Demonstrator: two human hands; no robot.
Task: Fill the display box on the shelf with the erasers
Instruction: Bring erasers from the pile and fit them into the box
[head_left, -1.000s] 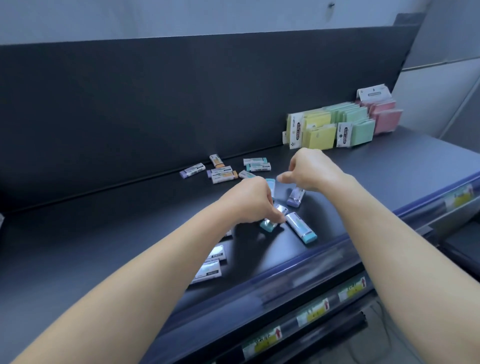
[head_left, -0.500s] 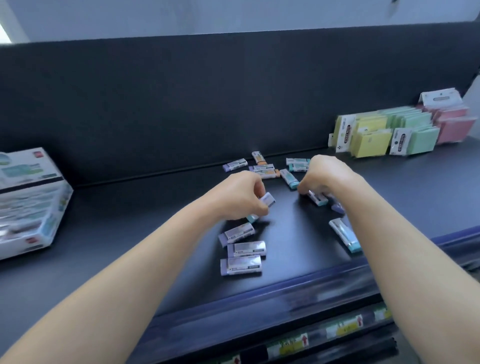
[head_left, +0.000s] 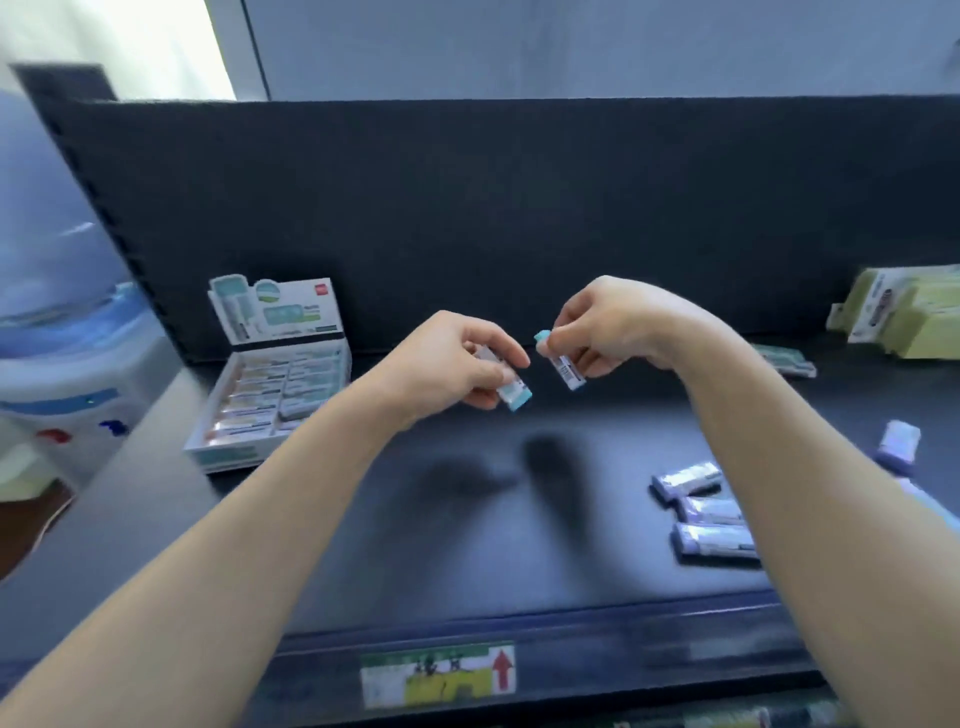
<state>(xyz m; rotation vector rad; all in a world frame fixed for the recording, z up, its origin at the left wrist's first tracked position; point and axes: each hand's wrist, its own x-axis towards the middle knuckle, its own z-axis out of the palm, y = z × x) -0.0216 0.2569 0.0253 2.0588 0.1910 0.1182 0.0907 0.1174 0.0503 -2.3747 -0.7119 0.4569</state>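
Dark shelf backboard (head_left: 519, 208), pale wall (head_left: 571, 47), water dispenser (head_left: 62, 338) at left

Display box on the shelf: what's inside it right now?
The display box holds rows of erasers lying flat across most of it. Blur hides the count, and anything beneath the top layer is covered.

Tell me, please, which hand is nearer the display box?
Left. The left hand, pinching an eraser, hovers right of the display box; the right hand, pinching a second eraser, is farther right.

left hand (head_left: 447, 364): eraser (head_left: 511, 389) | right hand (head_left: 613, 322): teal eraser (head_left: 563, 364) (both lifted)
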